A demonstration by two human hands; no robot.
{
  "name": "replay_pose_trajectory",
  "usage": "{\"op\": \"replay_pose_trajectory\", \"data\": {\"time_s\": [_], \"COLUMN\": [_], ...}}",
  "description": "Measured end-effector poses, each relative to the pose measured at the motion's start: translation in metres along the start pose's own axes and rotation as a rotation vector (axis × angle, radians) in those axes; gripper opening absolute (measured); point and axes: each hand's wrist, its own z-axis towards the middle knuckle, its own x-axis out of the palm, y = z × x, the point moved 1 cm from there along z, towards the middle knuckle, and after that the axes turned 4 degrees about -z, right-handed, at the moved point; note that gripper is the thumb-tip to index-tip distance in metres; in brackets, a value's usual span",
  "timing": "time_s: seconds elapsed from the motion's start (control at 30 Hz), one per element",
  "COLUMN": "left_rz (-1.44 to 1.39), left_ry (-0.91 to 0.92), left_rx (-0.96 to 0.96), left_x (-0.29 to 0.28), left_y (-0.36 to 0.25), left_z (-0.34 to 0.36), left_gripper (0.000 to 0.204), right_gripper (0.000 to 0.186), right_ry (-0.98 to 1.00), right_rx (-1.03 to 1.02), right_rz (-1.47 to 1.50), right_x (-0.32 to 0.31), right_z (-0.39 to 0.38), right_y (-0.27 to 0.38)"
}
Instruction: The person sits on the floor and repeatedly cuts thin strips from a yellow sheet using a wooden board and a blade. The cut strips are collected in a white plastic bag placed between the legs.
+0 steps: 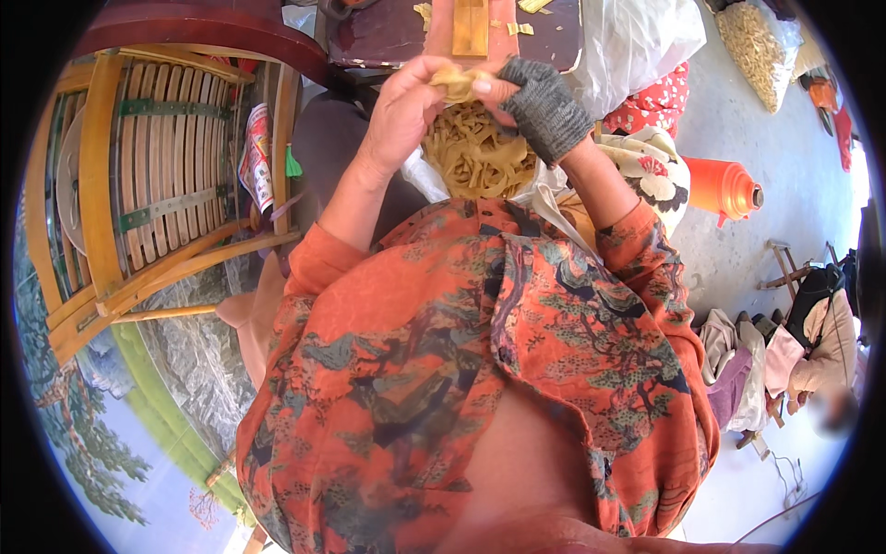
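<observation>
Between the fingertips of both hands is a crumpled, pale-yellow strip (459,85), thin and soft-looking; its exact kind I cannot make out. My left hand (406,109) is bare and pinches it from the left. My right hand (533,103), in a grey knitted fingerless glove, grips it from the right with the thumb on top. Just below the hands, a heap of similar curled yellow-brown strips (478,159) lies in a white plastic bag (425,175) at my lap. Beyond the hands, a narrow wooden block (471,30) rests on a dark stool top (383,37) with yellow scraps on it.
A slatted wooden chair (171,148) stands at the left. White plastic sheeting (637,46) and red flowered cloth (653,102) are right of the stool. An orange thermos flask (720,189) lies farther right, and a clear bag of pale pieces (752,51) sits at the far right.
</observation>
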Motion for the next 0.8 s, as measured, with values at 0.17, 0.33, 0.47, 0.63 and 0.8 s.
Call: {"op": "replay_pose_trajectory", "data": {"time_s": [0.17, 0.33, 0.47, 0.63, 0.8], "left_rz": [0.376, 0.534, 0.412, 0.396, 0.696], "left_ry": [-0.218, -0.266, -0.238, -0.252, -0.439], "left_rx": [0.116, 0.221, 0.201, 0.209, 0.373], "left_x": [0.001, 0.020, 0.017, 0.003, -0.020], "left_y": [0.002, -0.006, -0.005, -0.026, -0.058], "left_z": [-0.002, -0.005, 0.001, 0.003, -0.006], "left_gripper": [0.013, 0.012, 0.008, 0.004, 0.015], "right_gripper": [0.030, 0.037, 0.036, 0.024, 0.014], "right_ry": [0.182, -0.076, -0.110, -0.095, -0.238], "right_rx": [-0.033, -0.031, 0.078, 0.147, 0.115], "right_rz": [0.014, -0.041, 0.276, 0.604, 0.417], "right_x": [0.010, 0.016, 0.015, -0.020, -0.053], "right_z": [0.000, 0.003, 0.000, 0.001, 0.007], "right_y": [0.001, -0.001, -0.001, -0.017, -0.020]}}
